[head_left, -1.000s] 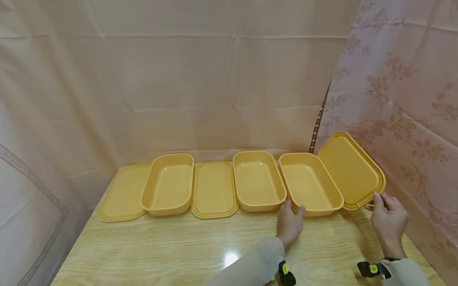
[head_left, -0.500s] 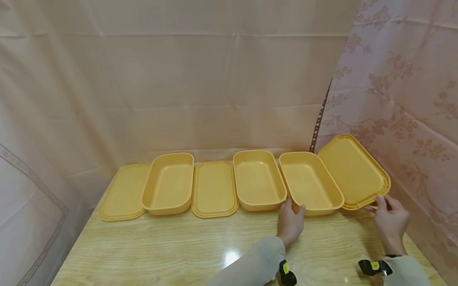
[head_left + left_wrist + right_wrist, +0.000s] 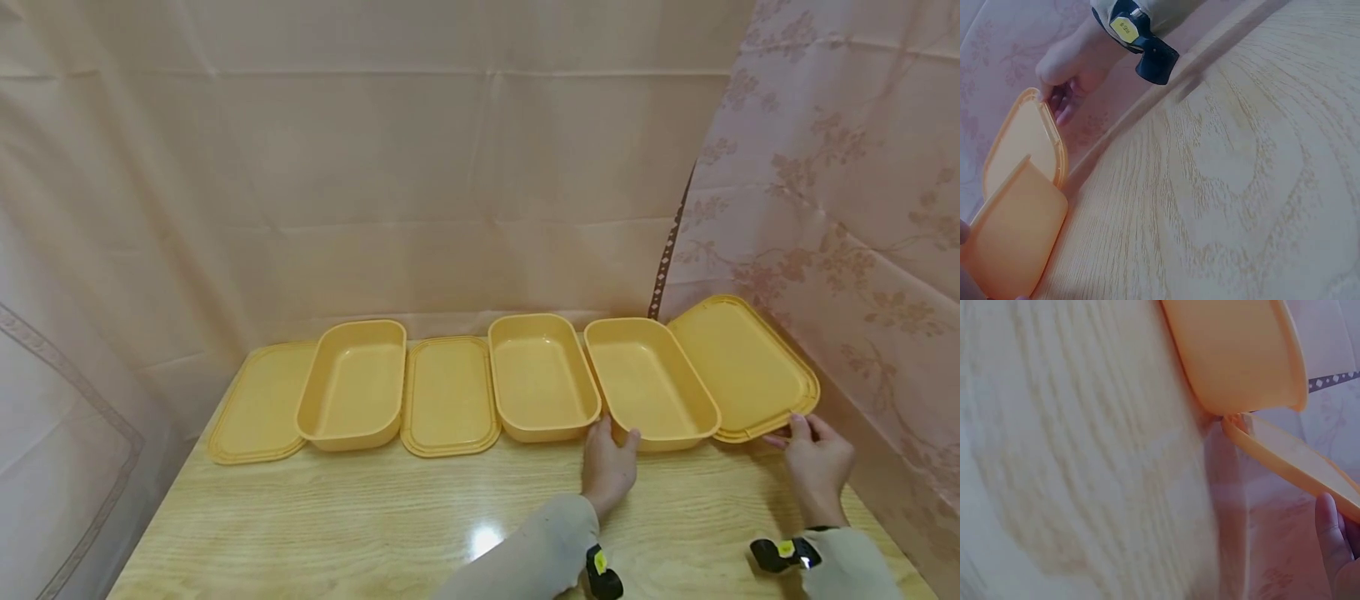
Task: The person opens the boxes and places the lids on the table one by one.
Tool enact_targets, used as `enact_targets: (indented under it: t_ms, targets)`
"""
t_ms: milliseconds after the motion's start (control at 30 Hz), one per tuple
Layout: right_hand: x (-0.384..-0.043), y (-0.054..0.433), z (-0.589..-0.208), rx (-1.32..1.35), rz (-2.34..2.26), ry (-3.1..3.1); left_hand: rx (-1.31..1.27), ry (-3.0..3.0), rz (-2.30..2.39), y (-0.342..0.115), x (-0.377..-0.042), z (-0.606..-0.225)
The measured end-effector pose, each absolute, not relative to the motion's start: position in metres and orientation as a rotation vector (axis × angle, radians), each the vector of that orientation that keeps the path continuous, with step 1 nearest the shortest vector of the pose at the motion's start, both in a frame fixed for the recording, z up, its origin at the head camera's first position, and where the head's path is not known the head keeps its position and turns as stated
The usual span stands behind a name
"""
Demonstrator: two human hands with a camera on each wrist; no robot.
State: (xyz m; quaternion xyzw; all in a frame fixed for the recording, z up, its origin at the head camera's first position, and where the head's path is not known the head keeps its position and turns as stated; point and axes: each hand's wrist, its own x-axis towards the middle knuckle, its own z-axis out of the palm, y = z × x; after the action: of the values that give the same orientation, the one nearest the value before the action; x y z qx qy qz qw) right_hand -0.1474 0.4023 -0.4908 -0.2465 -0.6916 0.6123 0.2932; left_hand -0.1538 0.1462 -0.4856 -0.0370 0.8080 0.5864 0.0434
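At the right end of a row, a yellow rectangular food container stands open-topped. My left hand holds its near left corner, thumb on the front wall and fingers along the side. My right hand pinches the near right corner of a yellow lid. The lid slants, its left edge low beside the container and its right edge raised. In the right wrist view the thumb lies on the lid's rim. Only bits of my left hand show at the edge of the left wrist view.
Left along the row stand a second container, a flat lid, a third container and another flat lid. A cream curtain hangs behind the wooden table; a floral curtain borders its right side.
The lid in my right hand has tilted lower, its far edge dropping and its outer side shifting slightly right. My left hand and the container have stayed in place.
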Motion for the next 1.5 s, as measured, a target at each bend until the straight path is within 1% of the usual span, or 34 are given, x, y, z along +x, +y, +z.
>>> enact_targets:
  t_ms: [67, 167, 433, 800, 1167, 1500]
  targets:
    - [-0.143, 0.394, -0.481, -0.695, 1.704, -1.787, -0.123, 2.463, 1.793, 0.147, -0.154, -0.485]
    - [-0.139, 0.389, -0.477, -0.742, 1.807, -1.702, -0.133, 2.453, 1.792, 0.147, -0.154, -0.486]
    - [-0.14, 0.396, -0.486, -0.799, 1.9, -1.701, -0.139, 2.435, 1.806, 0.146, -0.153, -0.484]
    - [-0.137, 0.406, -0.489, -0.962, 1.892, -1.836, -0.155, 2.436, 1.818, 0.145, -0.152, -0.483]
    - [-0.14, 0.417, -0.492, -1.032, 1.571, -2.191, -0.176, 2.407, 1.846, 0.145, -0.153, -0.482]
    - [-0.134, 0.421, -0.488, -1.079, 1.386, -2.331, -0.179, 2.438, 1.826, 0.146, -0.154, -0.483]
